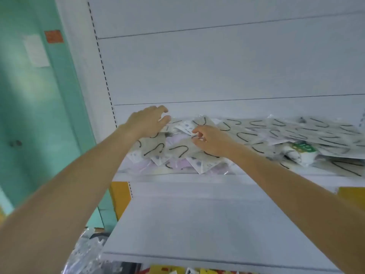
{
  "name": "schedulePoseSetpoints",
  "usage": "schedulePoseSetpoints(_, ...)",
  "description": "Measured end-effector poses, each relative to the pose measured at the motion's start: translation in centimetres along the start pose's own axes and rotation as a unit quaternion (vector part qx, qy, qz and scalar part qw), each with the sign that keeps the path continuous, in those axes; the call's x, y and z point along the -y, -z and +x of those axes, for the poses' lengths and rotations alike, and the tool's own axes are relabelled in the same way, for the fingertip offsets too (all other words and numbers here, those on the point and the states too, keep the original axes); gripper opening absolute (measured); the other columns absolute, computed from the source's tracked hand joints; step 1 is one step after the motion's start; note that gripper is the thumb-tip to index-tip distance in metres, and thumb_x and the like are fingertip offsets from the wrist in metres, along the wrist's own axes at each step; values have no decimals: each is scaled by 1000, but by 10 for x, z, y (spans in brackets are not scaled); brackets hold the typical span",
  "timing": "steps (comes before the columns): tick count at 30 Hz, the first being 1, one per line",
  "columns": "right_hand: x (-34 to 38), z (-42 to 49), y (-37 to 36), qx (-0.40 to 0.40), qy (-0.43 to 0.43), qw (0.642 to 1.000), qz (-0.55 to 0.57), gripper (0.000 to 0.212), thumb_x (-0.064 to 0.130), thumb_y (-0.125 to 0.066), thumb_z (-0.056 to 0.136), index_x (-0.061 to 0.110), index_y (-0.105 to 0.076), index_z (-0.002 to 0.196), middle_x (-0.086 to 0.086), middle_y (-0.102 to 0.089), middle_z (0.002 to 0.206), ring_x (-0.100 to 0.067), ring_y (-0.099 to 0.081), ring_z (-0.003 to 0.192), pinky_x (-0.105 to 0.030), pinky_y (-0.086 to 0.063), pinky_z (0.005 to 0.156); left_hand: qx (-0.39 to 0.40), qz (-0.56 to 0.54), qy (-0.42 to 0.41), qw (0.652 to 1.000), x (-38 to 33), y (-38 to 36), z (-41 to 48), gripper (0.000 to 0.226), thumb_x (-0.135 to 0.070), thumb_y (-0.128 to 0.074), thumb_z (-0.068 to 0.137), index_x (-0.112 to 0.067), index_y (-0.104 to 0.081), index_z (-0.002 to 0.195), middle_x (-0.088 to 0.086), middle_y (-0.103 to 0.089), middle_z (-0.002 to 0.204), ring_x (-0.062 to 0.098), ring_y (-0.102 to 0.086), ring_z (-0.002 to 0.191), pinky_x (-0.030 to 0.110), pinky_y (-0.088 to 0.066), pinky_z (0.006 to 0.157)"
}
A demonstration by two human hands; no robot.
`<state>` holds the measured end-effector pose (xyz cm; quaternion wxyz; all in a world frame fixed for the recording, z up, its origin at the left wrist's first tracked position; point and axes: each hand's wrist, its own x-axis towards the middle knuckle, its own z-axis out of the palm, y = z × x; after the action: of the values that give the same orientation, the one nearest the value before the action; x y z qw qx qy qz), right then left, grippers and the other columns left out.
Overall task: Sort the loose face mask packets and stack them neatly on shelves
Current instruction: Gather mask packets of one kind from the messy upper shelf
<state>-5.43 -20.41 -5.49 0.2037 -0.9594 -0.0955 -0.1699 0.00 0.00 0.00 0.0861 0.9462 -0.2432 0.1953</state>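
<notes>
Against the mint-green wall [29, 115] stands a white metal shelving unit [217, 66]. On its upper shelf [177, 177] sprawls a loose heap of clear plastic face mask packets [276, 133] with black ear loops. At the heap's left end the left hand [147, 120] hovers, fingers loosely spread and holding nothing, while the right hand [212, 141] pinches one of them.

Bare forearms [94, 175] from both lower corners of the frame up to the wrists; left hand [147, 120] and right hand [212, 140] uncovered, fingers slim.
</notes>
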Motion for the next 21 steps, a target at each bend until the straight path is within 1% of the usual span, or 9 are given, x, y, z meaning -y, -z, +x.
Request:
schedulePoseSetpoints(2,1,19,-15,13,24,1000,-8,40,35,-46,95,18,-46,131,-3,-52,124,-21,-54,106,-32,-42,89,28,31,17,999,15,-15,-3,45,-46,-29,100,-24,-38,139,1,-51,130,23,-53,115,36,-39,88)
schedulePoseSetpoints(4,6,36,-37,32,47,998,-11,39,34,-46,95,18,-46,131,-3,-50,127,-21,-53,109,-30,-39,87,48,40,40,997,40,-36,-10,43,-44,-30,100,-25,-39,137,1,-53,129,23,-55,113,35,-41,87)
schedulePoseSetpoints(7,22,67,-68,46,72,996,12,38,31,-46,95,17,-47,131,-2,-49,130,-18,-51,113,-24,-36,84,63,9,92,994,81,-55,-17,42,-40,-34,100,-22,-39,139,4,-54,128,24,-56,110,38,-45,90)
schedulePoseSetpoints(9,33,88,-87,52,88,995,19,39,30,-46,96,16,-47,132,-2,-48,133,-18,-48,116,-24,-36,87,53,-16,124,991,107,-66,-21,44,-38,-36,100,-21,-37,141,8,-51,130,26,-56,110,41,-46,91)
schedulePoseSetpoints(11,45,105,-106,59,96,993,22,39,30,-46,95,16,-47,131,-3,-47,133,-19,-46,119,-28,-37,94,33,-31,148,988,132,-76,-23,45,-37,-37,100,-22,-35,142,11,-50,128,27,-57,107,40,-46,89)
schedulePoseSetpoints(14,59,124,-128,50,97,994,28,38,32,-47,95,17,-48,130,-4,-48,131,-22,-48,116,-31,-38,93,1,-31,163,986,162,-88,-15,46,-36,-37,100,-24,-32,144,14,-48,125,31,-55,106,38,-43,84)
schedulePoseSetpoints(18,76,146,-147,12,82,996,19,36,29,-47,94,16,-50,128,-5,-48,129,-23,-49,115,-34,-41,94,1,-60,163,985,188,-107,9,48,-35,-38,100,-24,-31,146,20,-50,120,36,-53,108,40,-45,88)
schedulePoseSetpoints(19,79,153,-148,-14,79,997,15,35,28,-47,94,15,-51,126,-5,-49,128,-23,-48,115,-33,-41,92,10,-62,162,985,193,-111,17,49,-36,-39,99,-24,-30,146,19,-52,119,36,-54,109,41,-46,88)
schedulePoseSetpoints(21,83,166,-148,-89,76,993,-8,32,23,-48,93,12,-54,123,-5,-51,124,-23,-46,114,-31,-39,86,25,-68,163,984,203,-118,33,52,-40,-42,97,-25,-29,146,18,-54,117,35,-54,108,41,-47,87)
